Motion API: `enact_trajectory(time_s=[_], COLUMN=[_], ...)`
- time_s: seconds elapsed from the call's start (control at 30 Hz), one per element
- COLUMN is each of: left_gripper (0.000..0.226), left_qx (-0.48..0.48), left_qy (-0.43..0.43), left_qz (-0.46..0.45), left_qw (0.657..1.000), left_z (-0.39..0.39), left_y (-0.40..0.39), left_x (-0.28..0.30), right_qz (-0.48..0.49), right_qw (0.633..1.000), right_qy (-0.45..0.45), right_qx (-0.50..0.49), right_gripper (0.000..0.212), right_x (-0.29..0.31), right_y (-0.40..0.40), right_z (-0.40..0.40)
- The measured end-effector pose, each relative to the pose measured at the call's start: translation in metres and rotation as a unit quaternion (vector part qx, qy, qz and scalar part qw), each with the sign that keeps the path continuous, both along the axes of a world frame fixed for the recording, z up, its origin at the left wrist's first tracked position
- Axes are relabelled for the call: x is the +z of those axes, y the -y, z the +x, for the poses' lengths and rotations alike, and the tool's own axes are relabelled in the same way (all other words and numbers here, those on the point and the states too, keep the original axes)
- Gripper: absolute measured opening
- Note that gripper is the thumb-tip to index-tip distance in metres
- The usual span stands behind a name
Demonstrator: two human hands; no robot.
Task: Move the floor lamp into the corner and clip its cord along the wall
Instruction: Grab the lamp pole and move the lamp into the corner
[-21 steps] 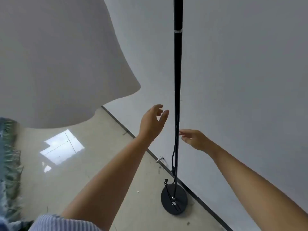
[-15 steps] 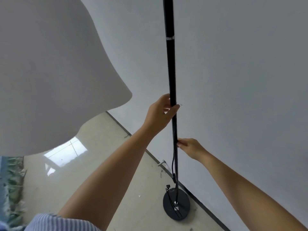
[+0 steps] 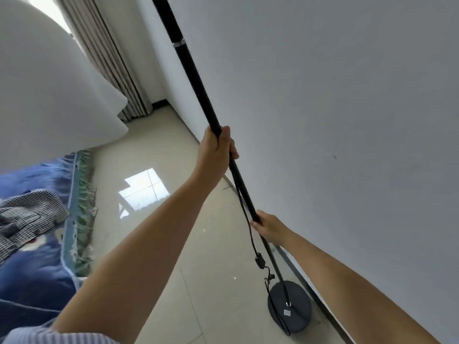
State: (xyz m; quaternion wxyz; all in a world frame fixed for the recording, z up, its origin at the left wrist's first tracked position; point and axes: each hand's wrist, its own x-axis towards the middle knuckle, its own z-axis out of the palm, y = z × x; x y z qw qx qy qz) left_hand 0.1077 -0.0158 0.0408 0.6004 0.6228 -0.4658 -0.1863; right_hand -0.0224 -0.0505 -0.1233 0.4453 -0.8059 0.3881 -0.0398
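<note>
The floor lamp's black pole [image 3: 196,78] runs from the top of the view down to a round black base [image 3: 289,310] on the tiled floor beside the wall. Its white shade [image 3: 47,90] fills the upper left. My left hand [image 3: 216,152] is wrapped around the pole at mid height. Lower down, my right hand [image 3: 269,227] grips the same pole. A thin black cord [image 3: 246,214] with an inline switch [image 3: 260,260] hangs along the pole to the base. The room corner [image 3: 159,100] lies further along the wall.
A white wall [image 3: 347,120] with a dark skirting strip runs along the right. Beige curtains [image 3: 111,58] hang by the corner. A blue rug with a fringed edge [image 3: 77,219] and a checked cloth [image 3: 27,217] lie on the floor at left.
Both hands went from open beside the pole to gripping it. The view has swung, so the pole now looks slanted and the curtains and corner have come into sight.
</note>
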Motion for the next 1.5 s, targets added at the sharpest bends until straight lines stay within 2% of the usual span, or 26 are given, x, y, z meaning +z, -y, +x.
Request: enact_trajectory(time_s=[0.17, 0.47, 0.83, 1.23, 1.37, 1.5], left_gripper=[0.031, 0.030, 0.029, 0.026, 0.028, 0.027], left_qx=[0.008, 0.026, 0.034, 0.075, 0.093, 0.099], left_qy=[-0.048, -0.085, -0.032, 0.022, 0.025, 0.026], left_qz=[0.001, -0.017, -0.070, -0.094, -0.096, -0.099], left_qw=[0.999, 0.996, 0.996, 0.993, 0.991, 0.990], left_z=[0.063, 0.222, 0.467, 0.765, 0.856, 0.954], left_y=[-0.010, 0.002, 0.052, 0.173, 0.223, 0.277], left_x=[-0.003, 0.014, 0.075, 0.104, 0.114, 0.114], right_qz=[-0.057, -0.083, -0.103, -0.086, -0.076, -0.095], right_qw=[0.994, 0.986, 0.983, 0.970, 0.969, 0.967], right_qy=[-0.034, -0.061, -0.033, 0.021, 0.023, 0.014], right_qx=[0.084, 0.130, 0.151, 0.227, 0.235, 0.236], right_gripper=[0.011, 0.009, 0.011, 0.010, 0.032, 0.032], right_x=[-0.005, 0.015, 0.072, 0.095, 0.106, 0.106], right_y=[0.000, 0.025, 0.085, 0.229, 0.283, 0.342], right_z=[0.057, 0.209, 0.463, 0.779, 0.881, 0.980])
